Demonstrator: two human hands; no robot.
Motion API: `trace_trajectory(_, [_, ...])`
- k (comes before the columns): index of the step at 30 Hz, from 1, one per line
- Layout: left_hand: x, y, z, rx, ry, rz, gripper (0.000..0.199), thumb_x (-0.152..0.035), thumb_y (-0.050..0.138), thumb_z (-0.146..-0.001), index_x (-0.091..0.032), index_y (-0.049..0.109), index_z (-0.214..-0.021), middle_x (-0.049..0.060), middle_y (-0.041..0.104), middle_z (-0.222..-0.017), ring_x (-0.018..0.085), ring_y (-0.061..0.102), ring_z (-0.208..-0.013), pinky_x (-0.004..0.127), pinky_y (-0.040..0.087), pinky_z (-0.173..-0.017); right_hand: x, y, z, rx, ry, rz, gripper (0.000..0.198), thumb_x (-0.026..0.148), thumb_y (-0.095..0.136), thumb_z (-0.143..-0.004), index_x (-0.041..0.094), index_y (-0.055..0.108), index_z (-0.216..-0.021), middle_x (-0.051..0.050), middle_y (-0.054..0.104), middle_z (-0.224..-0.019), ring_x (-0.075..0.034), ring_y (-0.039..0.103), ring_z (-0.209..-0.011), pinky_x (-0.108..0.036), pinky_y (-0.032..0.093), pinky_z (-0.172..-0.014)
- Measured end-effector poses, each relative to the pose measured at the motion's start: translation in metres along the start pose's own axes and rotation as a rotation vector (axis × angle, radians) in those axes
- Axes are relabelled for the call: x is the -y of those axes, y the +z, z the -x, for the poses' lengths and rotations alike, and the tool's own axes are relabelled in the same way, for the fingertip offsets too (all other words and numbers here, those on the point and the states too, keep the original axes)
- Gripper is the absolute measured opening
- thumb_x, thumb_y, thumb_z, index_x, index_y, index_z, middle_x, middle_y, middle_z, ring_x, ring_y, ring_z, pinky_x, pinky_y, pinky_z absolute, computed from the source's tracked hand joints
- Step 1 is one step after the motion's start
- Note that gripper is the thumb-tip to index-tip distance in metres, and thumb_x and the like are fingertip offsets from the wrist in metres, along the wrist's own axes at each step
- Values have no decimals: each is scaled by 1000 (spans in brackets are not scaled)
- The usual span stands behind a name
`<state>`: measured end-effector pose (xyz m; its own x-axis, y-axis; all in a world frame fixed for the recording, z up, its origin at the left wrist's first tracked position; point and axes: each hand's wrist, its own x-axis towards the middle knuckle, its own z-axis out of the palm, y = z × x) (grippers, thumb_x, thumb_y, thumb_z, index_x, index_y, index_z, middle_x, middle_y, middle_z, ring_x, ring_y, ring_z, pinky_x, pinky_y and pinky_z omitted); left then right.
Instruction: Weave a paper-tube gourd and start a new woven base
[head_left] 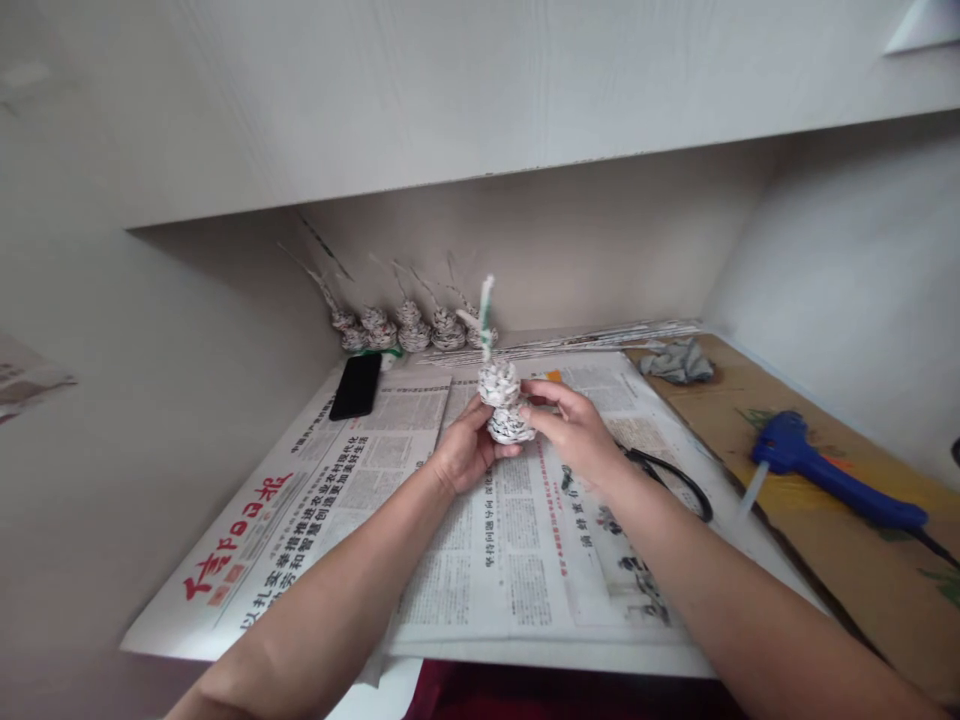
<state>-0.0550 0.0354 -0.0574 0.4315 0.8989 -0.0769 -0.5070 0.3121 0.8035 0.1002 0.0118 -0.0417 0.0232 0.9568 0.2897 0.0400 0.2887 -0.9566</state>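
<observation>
Both hands on one two-lobed woven paper piece point(510, 412), upright over the middle of the newspaper point(337, 560) spread on the bench point(386, 695); left hand point(472, 447) half curled, cupping its lower left side and underside, right hand point(574, 425) loosely bent, thumb and fingers against its right side. A white-and-green stem rises from the top lobe. Along the bench's far edge, toward the left corner: a row of similar woven pieces point(413, 328), stems up; black phone point(356, 387) just in front. Thin paper rods point(577, 343) lie along the far edge, rightward. On the right side, cardboard point(739, 390) bearing a crumpled grey cloth point(679, 362) near its far end and a blue glue gun point(832, 470) nearer. Black loop point(694, 490) beside the right forearm, partly hidden
</observation>
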Motion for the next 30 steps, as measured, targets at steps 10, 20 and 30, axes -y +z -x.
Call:
trace_trajectory(10, [1,-5,-2,-29,7,-38,27,-25,58,-86,-19,59,-112,6,67,-96,15,66,-69,23,56,-45,-2,-2,-3,-9,50,-47,33,33,69,-75,23,69,-107,-5,72,-108,-22,66,-97,-38,53,-86])
trace_trajectory(20, [-2,1,4,54,0,-151,32,-22,69,-76,-18,63,-107,6,65,-97,14,63,-75,23,58,-54,7,0,4,-52,-104,184,56,41,70,-77,27,53,-129,-6,63,-123,-23,61,-106,-33,53,-77])
trace_trajectory(30, [4,8,9,45,38,-421,52,-31,78,-69,-19,64,-118,9,66,-102,18,64,-79,24,55,-55,3,3,3,-113,-63,95,42,48,69,-77,24,60,-111,-3,71,-94,-20,67,-83,-33,54,-76])
